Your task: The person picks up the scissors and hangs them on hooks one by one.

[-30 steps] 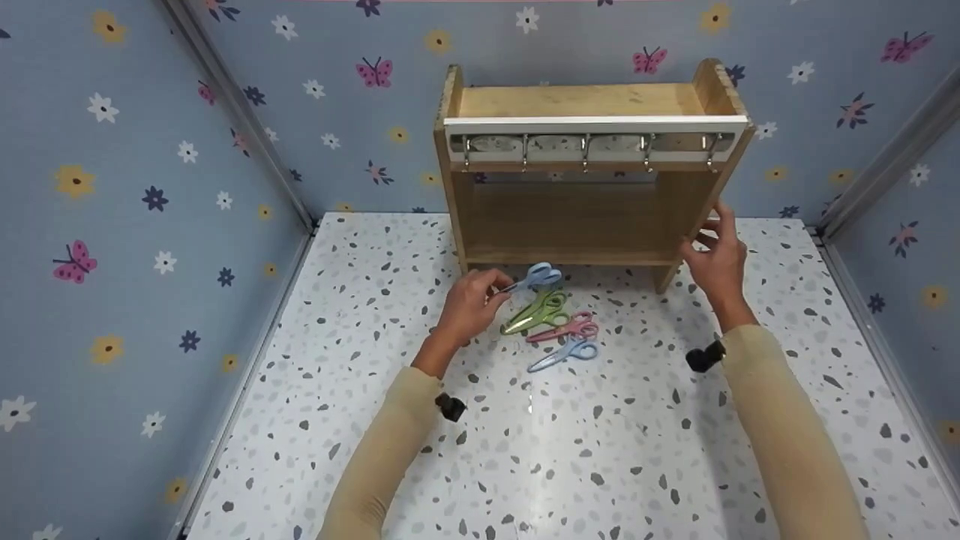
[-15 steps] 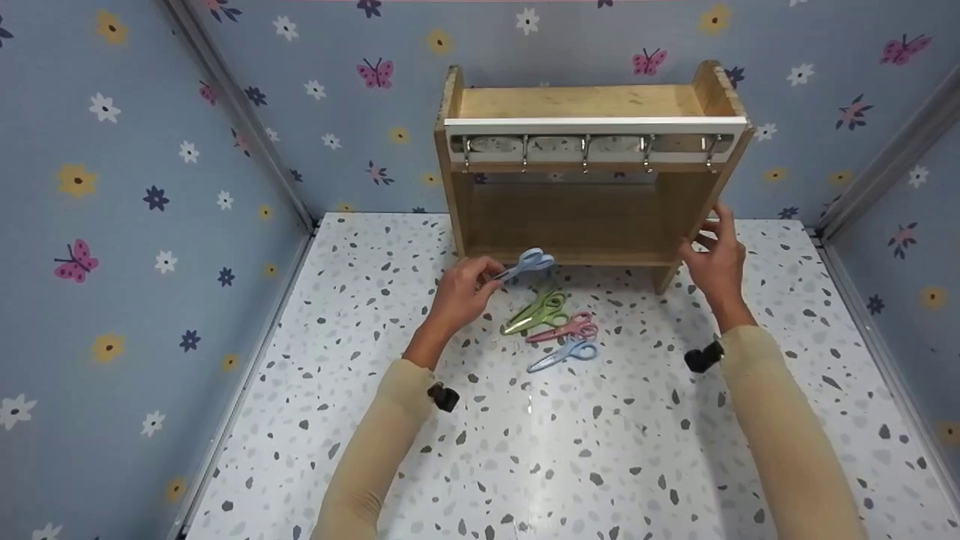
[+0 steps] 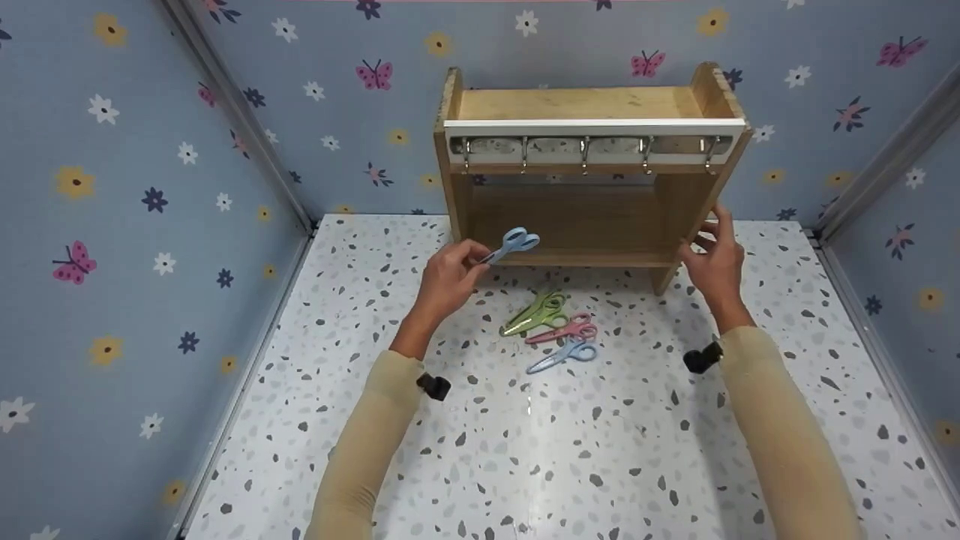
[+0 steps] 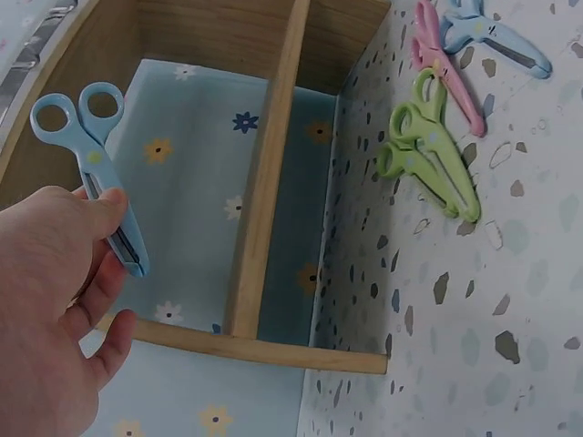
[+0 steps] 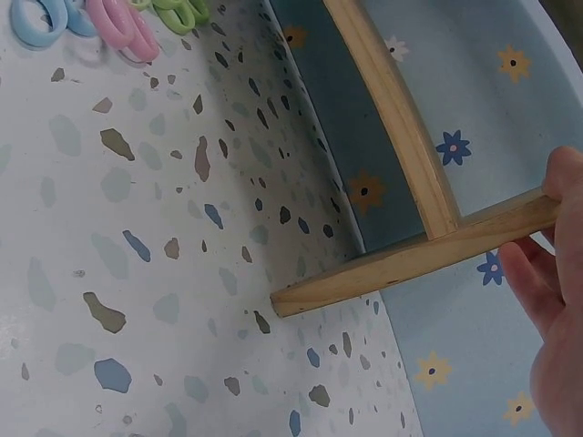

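Observation:
My left hand (image 3: 448, 281) pinches a pair of light blue scissors (image 3: 519, 240) by the blades, handles pointing up and away. In the left wrist view the thumb lies over the scissors (image 4: 96, 155) near the pivot. They are in front of the left part of a small wooden shelf (image 3: 570, 257), above the floor. My right hand (image 3: 718, 266) grips the shelf's right side panel, thumb at its front edge and fingers on the outer face. On the floor before the shelf lie green scissors (image 3: 536, 315), pink scissors (image 3: 568, 328) and another light blue pair (image 3: 562, 355).
A white rail (image 3: 585, 127) with several metal hooks (image 3: 585, 154) runs across the shelf's upper front. Behind stands a wall (image 3: 337, 97) with flowers and butterflies, and similar walls close both sides. The floor (image 3: 600, 450) is speckled white.
The left hand has lifted the light blue scissors off the floor beside the green ones, moving up and left toward the shelf. The right hand stays on the side panel.

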{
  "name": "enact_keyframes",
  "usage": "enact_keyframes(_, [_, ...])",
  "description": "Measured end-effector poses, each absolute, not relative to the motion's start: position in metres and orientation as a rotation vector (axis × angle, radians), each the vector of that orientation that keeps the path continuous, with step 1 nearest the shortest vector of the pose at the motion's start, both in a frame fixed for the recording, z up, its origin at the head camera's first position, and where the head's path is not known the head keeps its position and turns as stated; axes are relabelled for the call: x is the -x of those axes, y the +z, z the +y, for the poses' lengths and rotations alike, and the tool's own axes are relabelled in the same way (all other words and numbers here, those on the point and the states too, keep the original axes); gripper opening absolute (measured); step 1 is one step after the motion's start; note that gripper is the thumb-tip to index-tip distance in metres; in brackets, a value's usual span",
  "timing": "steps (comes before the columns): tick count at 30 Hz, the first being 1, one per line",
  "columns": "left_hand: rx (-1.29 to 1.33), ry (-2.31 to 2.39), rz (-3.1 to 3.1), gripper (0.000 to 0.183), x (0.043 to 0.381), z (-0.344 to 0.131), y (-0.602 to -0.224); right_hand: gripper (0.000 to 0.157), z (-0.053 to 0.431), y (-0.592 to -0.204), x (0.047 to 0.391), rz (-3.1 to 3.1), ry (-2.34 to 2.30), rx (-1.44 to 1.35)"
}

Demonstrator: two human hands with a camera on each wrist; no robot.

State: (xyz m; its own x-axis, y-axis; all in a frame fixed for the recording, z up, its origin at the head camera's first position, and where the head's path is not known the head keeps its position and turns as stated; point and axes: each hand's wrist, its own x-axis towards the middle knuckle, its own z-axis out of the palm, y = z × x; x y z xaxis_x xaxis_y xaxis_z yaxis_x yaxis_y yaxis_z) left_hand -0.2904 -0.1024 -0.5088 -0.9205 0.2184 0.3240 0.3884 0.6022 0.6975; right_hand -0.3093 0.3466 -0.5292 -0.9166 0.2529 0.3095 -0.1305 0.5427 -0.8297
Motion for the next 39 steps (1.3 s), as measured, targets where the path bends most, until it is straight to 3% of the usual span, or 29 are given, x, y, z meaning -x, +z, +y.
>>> enact_keyframes(39, [0.371,-1.405,-2.476,0.017,0.300,-0.130,-0.473,0.085,0.348,-0.523,0.312,-2.423,1.403,0.116])
